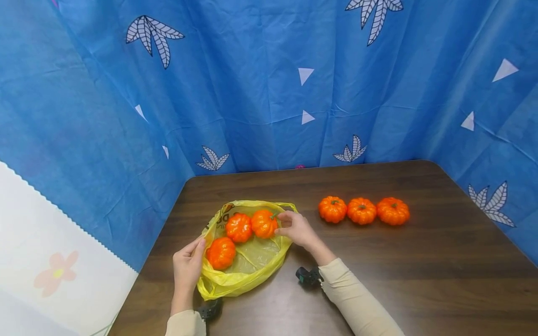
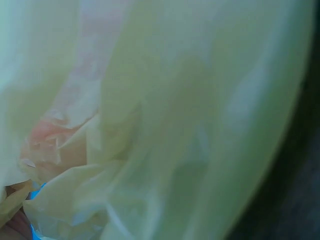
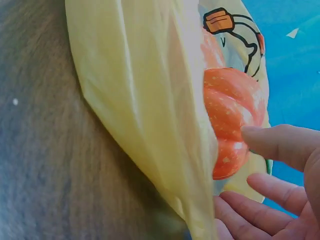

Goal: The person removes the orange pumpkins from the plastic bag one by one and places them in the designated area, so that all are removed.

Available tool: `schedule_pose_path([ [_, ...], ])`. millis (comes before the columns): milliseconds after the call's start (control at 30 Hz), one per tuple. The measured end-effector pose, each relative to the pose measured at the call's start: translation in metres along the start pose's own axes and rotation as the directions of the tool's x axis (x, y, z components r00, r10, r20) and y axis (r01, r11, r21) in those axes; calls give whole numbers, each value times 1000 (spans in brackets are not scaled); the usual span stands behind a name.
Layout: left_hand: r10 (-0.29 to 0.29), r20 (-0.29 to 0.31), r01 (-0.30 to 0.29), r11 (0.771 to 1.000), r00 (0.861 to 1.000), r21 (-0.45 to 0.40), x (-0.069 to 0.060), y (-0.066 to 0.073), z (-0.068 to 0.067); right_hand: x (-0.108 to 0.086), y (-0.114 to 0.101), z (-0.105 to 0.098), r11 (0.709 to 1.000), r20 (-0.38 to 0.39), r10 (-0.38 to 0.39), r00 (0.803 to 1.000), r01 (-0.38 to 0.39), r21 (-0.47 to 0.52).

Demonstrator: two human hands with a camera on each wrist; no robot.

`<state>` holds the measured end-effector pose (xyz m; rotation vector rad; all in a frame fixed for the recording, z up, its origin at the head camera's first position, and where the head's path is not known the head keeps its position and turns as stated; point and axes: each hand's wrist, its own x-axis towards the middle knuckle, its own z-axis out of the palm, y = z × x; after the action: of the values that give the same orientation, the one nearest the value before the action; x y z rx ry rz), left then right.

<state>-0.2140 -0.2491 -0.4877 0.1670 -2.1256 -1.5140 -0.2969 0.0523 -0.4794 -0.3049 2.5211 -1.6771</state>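
A yellow plastic bag (image 1: 248, 280) lies spread on the table with its mouth facing up. Inside it are three small orange pumpkins: one at the left (image 1: 221, 253), one in the middle (image 1: 239, 227) and one at the right (image 1: 264, 223). My left hand (image 1: 187, 266) pinches the bag's left rim between thumb and fingers. At the opposite rim, my right hand (image 1: 297, 229) is beside the right pumpkin (image 3: 232, 115). Its thumb appears to touch that pumpkin, while the other fingers spread loosely below. Bag film (image 2: 165, 125) fills most of the left wrist view, hiding the left hand's fingers.
Three more orange pumpkins (image 1: 362, 211) stand in a row on the brown wooden table (image 1: 378, 266), right of the bag. Behind the table hangs a blue curtain (image 1: 269, 84) with leaf prints. A white cloth (image 1: 54, 252) with a flower is at the left.
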Motion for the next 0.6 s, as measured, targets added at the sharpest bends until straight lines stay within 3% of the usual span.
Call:
schedule_pose_path([
  [367, -11, 6, 11, 1000, 1000, 9, 0, 3, -1, 0, 1, 12, 998, 47, 24, 999, -26, 53],
  [600, -33, 12, 33, 999, 999, 15, 0, 2, -1, -1, 3, 19, 1000, 6, -3, 1000, 4, -23],
])
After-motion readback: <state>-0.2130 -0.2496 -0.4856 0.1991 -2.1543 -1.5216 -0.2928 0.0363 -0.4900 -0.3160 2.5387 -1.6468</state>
